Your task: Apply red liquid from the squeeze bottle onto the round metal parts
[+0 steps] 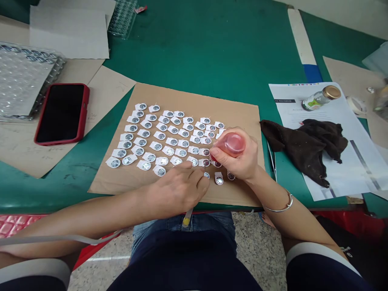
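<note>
My right hand [241,155] is wrapped round a squeeze bottle [233,144] of translucent pink-red material. The bottle is tipped over the right part of a cardboard sheet [236,113], and its outlet is hidden by my fingers and the small discs. Many small round metallic discs on white tabbed backings [159,170] lie in loose rows on the cardboard. My left hand [182,184] rests low over the front rows, with its fingers curled together beside a disc [219,178] near the front edge. Whatever those fingers may pinch is hidden.
A red-cased phone [62,114] and a clear bubbled tray [24,81] lie at the left. To the right are a dark brown cloth [306,141], tweezers [271,159], and a gold-capped glass jar [321,98] on a printed sheet [291,93].
</note>
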A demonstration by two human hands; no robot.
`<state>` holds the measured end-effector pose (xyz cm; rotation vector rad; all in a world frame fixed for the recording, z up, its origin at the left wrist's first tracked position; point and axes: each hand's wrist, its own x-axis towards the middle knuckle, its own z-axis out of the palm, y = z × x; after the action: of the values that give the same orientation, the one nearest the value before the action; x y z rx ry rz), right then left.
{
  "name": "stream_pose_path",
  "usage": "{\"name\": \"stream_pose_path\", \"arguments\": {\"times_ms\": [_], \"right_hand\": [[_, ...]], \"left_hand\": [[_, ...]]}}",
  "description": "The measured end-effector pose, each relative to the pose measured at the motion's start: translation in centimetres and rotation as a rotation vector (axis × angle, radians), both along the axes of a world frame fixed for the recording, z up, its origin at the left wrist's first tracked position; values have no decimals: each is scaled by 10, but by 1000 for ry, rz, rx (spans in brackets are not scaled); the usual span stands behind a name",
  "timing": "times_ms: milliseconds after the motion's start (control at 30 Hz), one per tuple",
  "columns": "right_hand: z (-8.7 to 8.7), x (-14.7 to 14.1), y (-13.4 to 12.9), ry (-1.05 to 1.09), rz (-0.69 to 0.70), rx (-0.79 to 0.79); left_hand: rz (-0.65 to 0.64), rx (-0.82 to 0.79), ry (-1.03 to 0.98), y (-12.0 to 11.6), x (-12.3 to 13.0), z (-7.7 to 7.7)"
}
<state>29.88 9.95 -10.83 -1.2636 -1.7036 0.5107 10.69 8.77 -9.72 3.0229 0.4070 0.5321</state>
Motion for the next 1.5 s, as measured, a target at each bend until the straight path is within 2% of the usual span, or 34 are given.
{"name": "stream_pose_path", "arguments": {"times_ms": [533,667,867,1033,1500], "right_hand": [[1,0,0,-11,-8,6],[2,0,-1,-10,-8,9],[2,-1,-1,-9,-4,4],[1,-1,-1,-25,-3,1],[2,-2,-2,-16,3,-12]], "left_hand": [[2,-13,12,1,-2,0],[23,-132,23,5,-5,0],[29,-399,11,15,-11,-3],[49,-527,-70,20,-11,1],[79,-613,-125,24,-13,-2]]}}
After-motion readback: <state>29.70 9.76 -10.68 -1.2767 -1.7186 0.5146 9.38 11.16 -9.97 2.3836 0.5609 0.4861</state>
